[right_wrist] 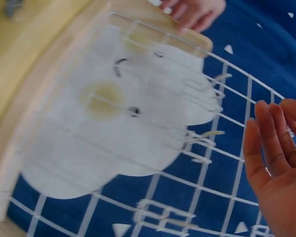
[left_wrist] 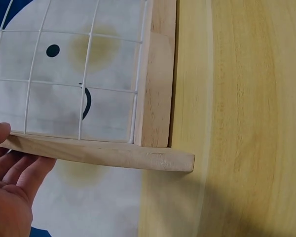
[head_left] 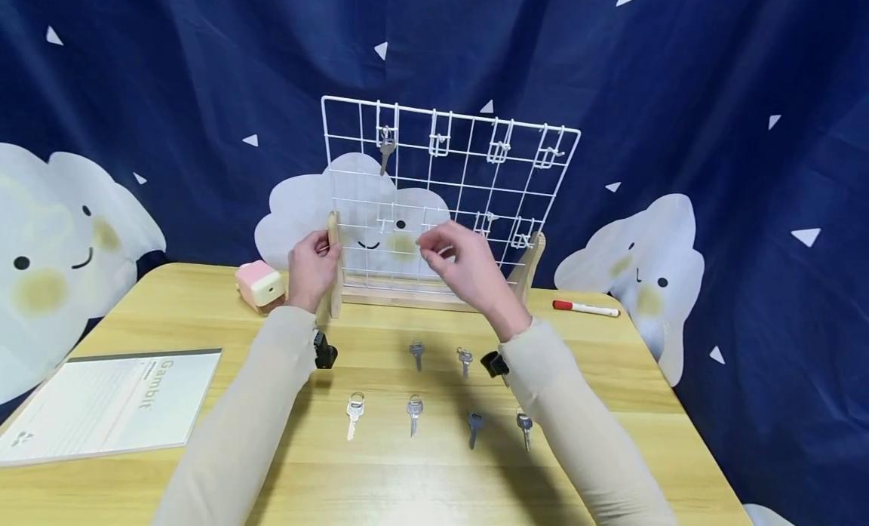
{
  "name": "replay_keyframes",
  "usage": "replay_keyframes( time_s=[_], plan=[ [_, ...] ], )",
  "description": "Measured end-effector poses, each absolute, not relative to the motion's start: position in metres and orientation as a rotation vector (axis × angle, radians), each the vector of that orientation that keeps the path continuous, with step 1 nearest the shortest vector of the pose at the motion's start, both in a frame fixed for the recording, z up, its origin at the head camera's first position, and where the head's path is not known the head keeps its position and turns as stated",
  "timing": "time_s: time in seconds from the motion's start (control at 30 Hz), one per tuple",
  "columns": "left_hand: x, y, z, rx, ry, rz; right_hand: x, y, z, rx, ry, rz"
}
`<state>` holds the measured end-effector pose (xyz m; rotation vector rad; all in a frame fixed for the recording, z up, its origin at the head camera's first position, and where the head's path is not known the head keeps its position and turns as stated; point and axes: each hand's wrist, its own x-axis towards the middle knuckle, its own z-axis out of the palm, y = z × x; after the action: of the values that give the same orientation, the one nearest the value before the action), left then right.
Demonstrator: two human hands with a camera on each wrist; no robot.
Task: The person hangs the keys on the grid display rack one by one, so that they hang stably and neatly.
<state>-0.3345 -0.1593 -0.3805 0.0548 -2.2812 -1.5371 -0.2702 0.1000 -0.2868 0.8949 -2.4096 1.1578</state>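
My left hand (head_left: 314, 271) grips the left wooden upright (left_wrist: 103, 154) of a stand, thumb on one side and fingers on the other. The stand carries a white wire grid (head_left: 463, 185) fitted with several hooks (head_left: 498, 150). One key (head_left: 387, 147) hangs from the top left hook. In front of the grid's lower middle is my right hand (head_left: 465, 263), its fingers loosely bent towards the thumb. I see nothing held in it in the right wrist view. Several more keys (head_left: 415, 414) lie spread on the table below the stand.
On the wooden table (head_left: 305, 481), a notebook (head_left: 115, 405) lies at the left. A pink and cream box-like object (head_left: 261, 286) stands beside my left hand. A red-capped marker (head_left: 585, 309) lies right of the stand. Behind hangs a dark blue curtain (head_left: 679, 96).
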Motion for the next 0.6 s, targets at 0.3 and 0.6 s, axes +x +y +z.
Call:
replay_keyframes(
  time_s=[0.3, 0.6],
  plan=[
    [-0.340, -0.160, -0.385, 0.076, -2.286, -1.513, -0.264, 0.117, -0.331, 0.942, -2.445, 1.142],
    [-0.338, -0.159, -0.385, 0.083, -2.289, -1.499, -0.268, 0.122, -0.373, 0.916, -2.693, 1.200]
  ],
)
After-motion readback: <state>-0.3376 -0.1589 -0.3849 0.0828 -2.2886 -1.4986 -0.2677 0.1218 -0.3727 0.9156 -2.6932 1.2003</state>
